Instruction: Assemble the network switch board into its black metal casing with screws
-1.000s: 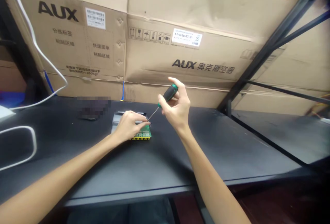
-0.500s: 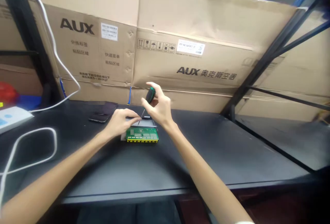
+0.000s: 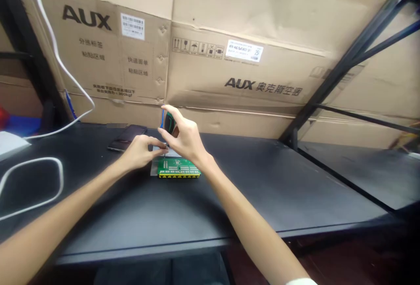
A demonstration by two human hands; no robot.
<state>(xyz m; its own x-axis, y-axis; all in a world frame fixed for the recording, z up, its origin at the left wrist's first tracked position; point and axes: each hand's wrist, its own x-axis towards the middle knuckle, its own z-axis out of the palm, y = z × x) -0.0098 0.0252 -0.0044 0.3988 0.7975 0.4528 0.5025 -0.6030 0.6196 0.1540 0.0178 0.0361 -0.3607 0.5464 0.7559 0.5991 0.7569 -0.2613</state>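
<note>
My right hand [image 3: 187,137] holds a screwdriver [image 3: 169,123] by its dark green and black handle, with the shaft pointing down. The fingertips of my left hand [image 3: 141,150] are pinched at the lower shaft; whether a small screw is between them too I cannot make out. Under the tip lies a green circuit board [image 3: 180,165] with a row of yellow ports along its near edge. A light grey metal casing [image 3: 153,169] shows at the board's left side and behind it, partly hidden by my hands.
A dark phone [image 3: 126,138] lies left of the board on the black table [image 3: 157,215]. A white cable [image 3: 61,173] loops at the left, near a white box [image 3: 11,146]. Large cardboard boxes [image 3: 262,71] wall off the back, with a black metal frame [image 3: 323,84] at the right.
Both hands and the screwdriver have shifted left over the board, and the screwdriver is more upright, its tip now near the board's left part. The camera view has also shifted slightly.
</note>
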